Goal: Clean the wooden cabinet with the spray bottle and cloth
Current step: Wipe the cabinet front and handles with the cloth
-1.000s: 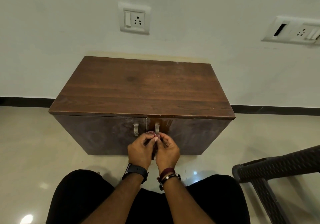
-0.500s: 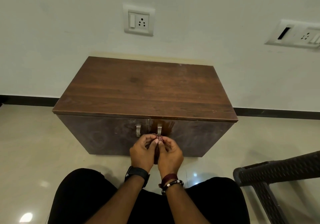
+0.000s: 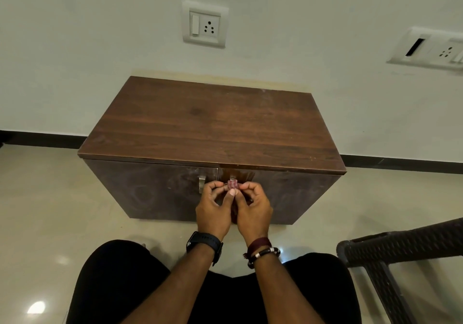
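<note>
A wooden cabinet (image 3: 213,125) stands on a pale glossy floor (image 3: 42,198) against a white wall (image 3: 75,48), its dark top bare and its two front doors closed. A black skirting strip runs along the foot of the wall.

Directly in front of the doors, below the top's front edge, both hands are raised close together. The left hand (image 3: 213,213) and the right hand (image 3: 254,212) each have their fingers curled in, and between their fingertips they pinch a small reddish cloth (image 3: 232,184), bunched into a little wad. More of the dark red fabric hangs down between the two palms. The cloth sits just in front of the right door's handle, hiding most of it; the left door's metal handle (image 3: 202,183) shows just beside the left hand's fingers.

A black watch (image 3: 204,244) is on the left wrist, and bracelets (image 3: 261,249) on the right. The person's dark-clad knees fill the bottom. A dark woven chair (image 3: 400,246) stands at the right. On the wall are a socket (image 3: 205,25) above the cabinet and a second switch plate (image 3: 431,49) towards the right.
</note>
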